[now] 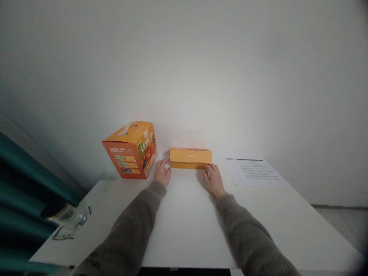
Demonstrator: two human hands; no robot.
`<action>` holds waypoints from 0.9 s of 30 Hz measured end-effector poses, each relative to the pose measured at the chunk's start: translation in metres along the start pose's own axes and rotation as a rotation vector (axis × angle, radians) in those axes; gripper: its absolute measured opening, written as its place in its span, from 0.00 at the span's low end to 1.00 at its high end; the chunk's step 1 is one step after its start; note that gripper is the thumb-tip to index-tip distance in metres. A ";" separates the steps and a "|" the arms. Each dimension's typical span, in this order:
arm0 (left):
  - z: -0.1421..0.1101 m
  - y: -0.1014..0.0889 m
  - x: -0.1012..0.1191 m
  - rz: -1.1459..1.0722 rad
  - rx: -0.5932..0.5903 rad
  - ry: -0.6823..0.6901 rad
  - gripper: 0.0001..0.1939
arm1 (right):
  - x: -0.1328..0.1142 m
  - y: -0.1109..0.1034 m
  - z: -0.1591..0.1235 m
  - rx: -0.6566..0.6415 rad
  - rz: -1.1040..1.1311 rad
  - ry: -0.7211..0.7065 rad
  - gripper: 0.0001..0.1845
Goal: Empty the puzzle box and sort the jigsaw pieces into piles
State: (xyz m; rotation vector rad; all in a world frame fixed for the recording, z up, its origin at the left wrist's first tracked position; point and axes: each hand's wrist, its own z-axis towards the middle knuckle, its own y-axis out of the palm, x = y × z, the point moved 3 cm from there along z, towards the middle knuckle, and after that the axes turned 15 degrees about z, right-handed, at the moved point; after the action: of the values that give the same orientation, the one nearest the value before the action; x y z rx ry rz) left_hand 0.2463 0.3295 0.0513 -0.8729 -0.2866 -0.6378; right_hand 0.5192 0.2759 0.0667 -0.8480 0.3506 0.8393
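A flat yellow-orange box (pixel 191 157) lies on the white table (pixel 186 222) near the wall. My left hand (pixel 162 172) rests at its left front corner, fingers curled against the box. At the right front corner sits my right hand (pixel 213 179), its fingertips touching the lower edge of the box. Both hands grip the box from the sides. Left of it stands a larger orange puzzle carton (pixel 131 149) with a white handle on top.
A printed sheet of paper (pixel 253 171) lies at the right, by the wall. A glass jar or cup (pixel 64 220) stands at the table's left front corner, beside a teal curtain (pixel 25 203). The white wall (pixel 184 76) rises right behind the table.
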 end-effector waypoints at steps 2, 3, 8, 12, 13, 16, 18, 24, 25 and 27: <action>0.004 0.004 0.000 0.042 -0.040 0.037 0.23 | -0.004 0.003 0.000 -0.015 -0.017 -0.026 0.17; 0.006 0.007 0.000 0.060 -0.068 0.058 0.22 | -0.006 0.004 0.000 -0.021 -0.026 -0.045 0.18; 0.010 0.012 -0.001 0.092 -0.154 0.096 0.18 | -0.017 0.010 0.003 0.001 -0.109 -0.138 0.26; 0.014 0.015 -0.005 0.078 -0.179 0.136 0.22 | -0.021 0.014 0.016 0.015 -0.140 -0.136 0.29; 0.015 0.016 -0.006 0.075 -0.188 0.138 0.22 | -0.021 0.015 0.020 0.011 -0.138 -0.129 0.29; 0.017 0.015 -0.006 0.078 -0.214 0.119 0.16 | -0.021 0.011 0.032 0.014 -0.122 -0.098 0.27; 0.016 0.012 -0.005 0.106 -0.221 0.123 0.12 | -0.022 0.006 0.040 0.033 -0.113 -0.085 0.27; 0.005 -0.010 -0.001 0.162 -0.229 0.173 0.04 | -0.031 -0.008 0.054 0.085 -0.087 -0.109 0.29; 0.004 -0.014 -0.001 0.151 -0.232 0.175 0.04 | -0.033 -0.010 0.054 0.085 -0.085 -0.115 0.29; -0.001 -0.022 0.000 0.134 -0.244 0.180 0.04 | -0.035 -0.013 0.054 0.079 -0.084 -0.123 0.29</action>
State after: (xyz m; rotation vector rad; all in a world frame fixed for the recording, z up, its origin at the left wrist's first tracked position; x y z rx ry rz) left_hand 0.2330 0.3187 0.0645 -1.0509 0.0134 -0.6299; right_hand 0.5049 0.2953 0.1282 -0.7291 0.2369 0.7908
